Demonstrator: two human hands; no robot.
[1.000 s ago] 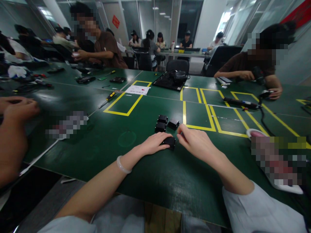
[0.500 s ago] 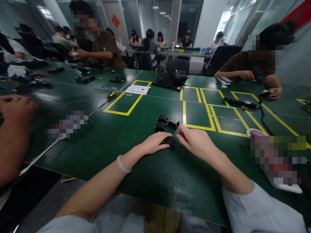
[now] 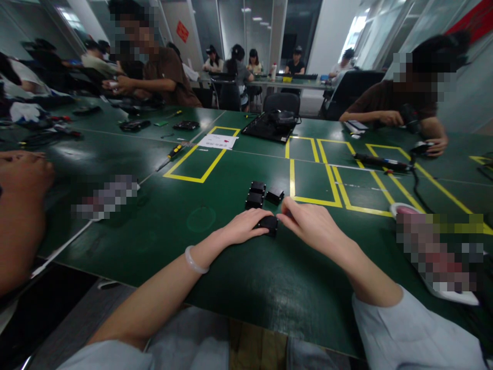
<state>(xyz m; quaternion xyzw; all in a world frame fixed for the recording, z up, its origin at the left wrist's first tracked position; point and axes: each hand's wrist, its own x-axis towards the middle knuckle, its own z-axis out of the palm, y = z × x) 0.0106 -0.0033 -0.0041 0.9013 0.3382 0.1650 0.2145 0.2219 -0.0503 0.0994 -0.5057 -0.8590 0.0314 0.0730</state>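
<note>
My left hand (image 3: 248, 225) is closed around a small black block (image 3: 270, 223) on the green table, thumb along its near side and fingers over its far side. At the block's right end is my right hand (image 3: 310, 222), its thumb and index finger pinched together; whatever they may hold is too small or hidden to make out. Just beyond my hands stand more black blocks: two in a column (image 3: 256, 194) and one set at an angle (image 3: 275, 195) to their right.
A screwdriver (image 3: 169, 156) and a paper sheet (image 3: 218, 142) lie to the left. Yellow tape rectangles (image 3: 318, 202) mark the table. A white-rimmed tray (image 3: 458, 297) is at right, a black tool (image 3: 381, 163) farther back. Another person's arm (image 3: 23, 221) rests at left; co-workers sit across.
My right fingertips have shifted very slightly left, closer to the block's end. My left hand keeps its hold, and the other black blocks stay where they were.
</note>
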